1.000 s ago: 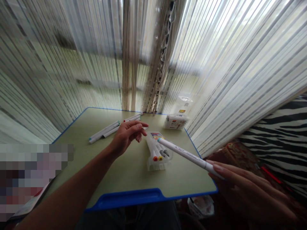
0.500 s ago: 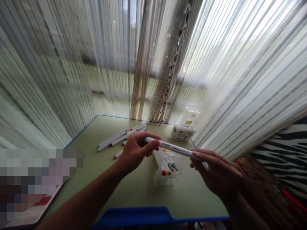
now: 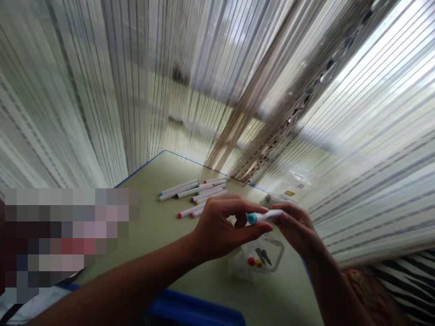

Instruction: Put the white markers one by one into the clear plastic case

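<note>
Both hands meet on a white marker (image 3: 263,217) whose teal end points toward the left. My left hand (image 3: 224,224) pinches it near that end between thumb and fingertips. At the other end, my right hand (image 3: 297,226) grips it with thumb and fingers. Below the hands lies a clear plastic case (image 3: 277,253), with an orange-ended marker (image 3: 251,261), a yellow-ended marker (image 3: 258,263) and grey-tipped ones in it. Left of my left hand, several white markers (image 3: 190,190) with coloured ends are spread on the table; the hand covers some of them.
The pale green table (image 3: 163,244) has a blue rim and a blue tray edge (image 3: 197,310) at the front. A second clear marker pack (image 3: 277,199) stands at the back right, partly hidden. Stringy curtains (image 3: 190,90) hang behind. Zebra-striped fabric (image 3: 408,280) is at the right.
My left hand moved to the marker and took hold of its teal end. The marker turned so that end faces me more. My view has tilted and swung left.
</note>
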Motion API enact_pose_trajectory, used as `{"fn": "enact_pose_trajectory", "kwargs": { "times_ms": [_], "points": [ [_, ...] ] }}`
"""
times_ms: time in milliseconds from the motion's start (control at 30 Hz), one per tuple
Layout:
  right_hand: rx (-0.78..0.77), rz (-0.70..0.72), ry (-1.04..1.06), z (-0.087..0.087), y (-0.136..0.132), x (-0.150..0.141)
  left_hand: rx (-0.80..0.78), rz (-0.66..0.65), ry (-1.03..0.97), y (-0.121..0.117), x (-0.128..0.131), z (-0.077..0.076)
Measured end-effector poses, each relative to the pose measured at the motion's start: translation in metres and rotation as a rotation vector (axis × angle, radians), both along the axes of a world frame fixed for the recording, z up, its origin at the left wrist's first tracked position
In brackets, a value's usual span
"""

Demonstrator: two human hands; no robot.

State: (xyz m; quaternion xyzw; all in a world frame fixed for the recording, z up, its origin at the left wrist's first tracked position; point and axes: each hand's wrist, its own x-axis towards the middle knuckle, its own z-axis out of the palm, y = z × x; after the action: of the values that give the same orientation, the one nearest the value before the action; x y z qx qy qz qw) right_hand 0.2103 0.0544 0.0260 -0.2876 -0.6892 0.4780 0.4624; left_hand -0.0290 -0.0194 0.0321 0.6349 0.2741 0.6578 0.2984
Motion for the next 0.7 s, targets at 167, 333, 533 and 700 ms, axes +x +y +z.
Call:
{"fn": "enact_pose_trajectory", "kwargs": {
  "times_ms": [167,333,533,700],
  "points": [
    [-0.046,0.04,-0.036,-0.005,0.005,-0.004,0.03,0.007,-0.012,0.0,0.001,0.002],
    [-0.006,-0.008,-0.039,-0.005,0.004,-0.004,-0.012,-0.007,-0.001,0.002,0.0,-0.001],
    [0.112,-0.176,-0.02,0.014,0.0,-0.01,-0.234,-0.016,-0.128,0.02,-0.008,-0.009],
    [0.224,-0.211,-0.112,0.046,-0.013,-0.03,-0.43,-0.231,-0.337,0.042,-0.019,-0.017]
  ]
}}
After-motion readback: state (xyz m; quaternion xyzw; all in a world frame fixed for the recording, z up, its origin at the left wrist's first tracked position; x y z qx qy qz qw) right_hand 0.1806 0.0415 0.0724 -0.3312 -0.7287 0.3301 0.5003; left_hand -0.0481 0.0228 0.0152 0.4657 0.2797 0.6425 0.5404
